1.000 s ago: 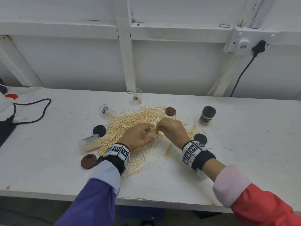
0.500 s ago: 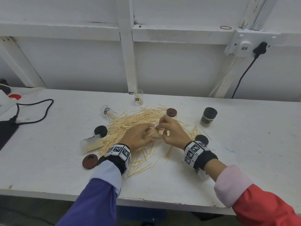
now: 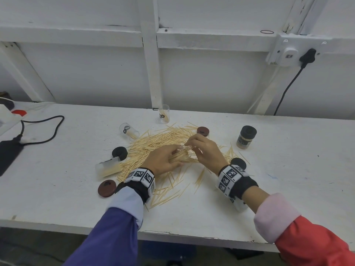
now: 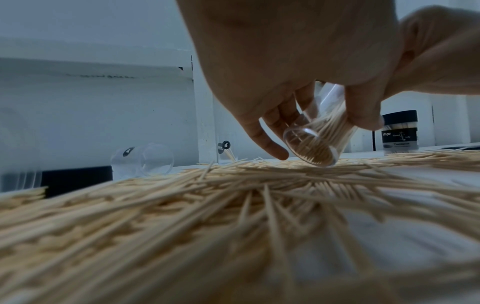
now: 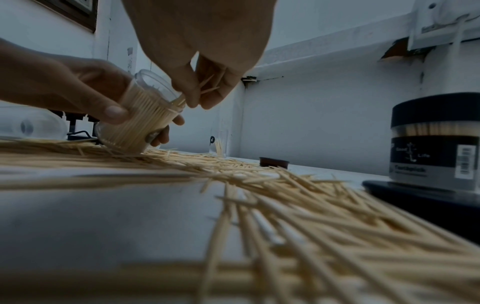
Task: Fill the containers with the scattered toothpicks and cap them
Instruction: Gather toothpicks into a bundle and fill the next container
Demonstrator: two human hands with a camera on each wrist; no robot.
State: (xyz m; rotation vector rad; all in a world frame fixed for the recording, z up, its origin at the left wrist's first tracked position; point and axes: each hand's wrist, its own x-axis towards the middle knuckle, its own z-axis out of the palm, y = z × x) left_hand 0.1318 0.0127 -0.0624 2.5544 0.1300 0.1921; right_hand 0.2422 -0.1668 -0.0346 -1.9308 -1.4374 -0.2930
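Loose toothpicks lie in a wide pile on the white table. My left hand grips a clear container, tilted and packed with toothpicks, its base down on the pile. My right hand pinches a few toothpicks at the container's mouth. Another clear container lies on its side, one stands upright at the back, and a part-filled one lies at the left. A filled, black-capped container stands at the right. Loose caps: black, brown, brown, black.
A black cable and a dark device lie at the table's left end. A wall socket with a black plug is at the upper right. The table's front edge runs just below my forearms.
My right hand's fingers have risen from the pile to the container's mouth with a few toothpicks. My left hand has kept its hold on the container and tipped it up a little.
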